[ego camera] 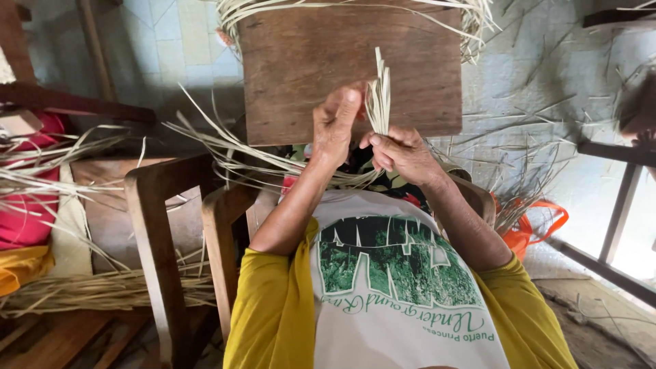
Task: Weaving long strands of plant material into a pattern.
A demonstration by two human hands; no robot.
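A small bundle of pale dried leaf strips stands upright over a brown wooden board resting on my lap. My left hand pinches the strips from the left near their base. My right hand grips the lower ends from the right, fingers curled. More long strips trail from under my hands out to the left. My yellow sleeves and white printed shirt fill the bottom of the view.
A wooden chair arm stands at my left. Bundled strips lie lower left beside red cloth. An orange bag sits at right, loose strips litter the pale floor, and a dark wooden frame runs along the right edge.
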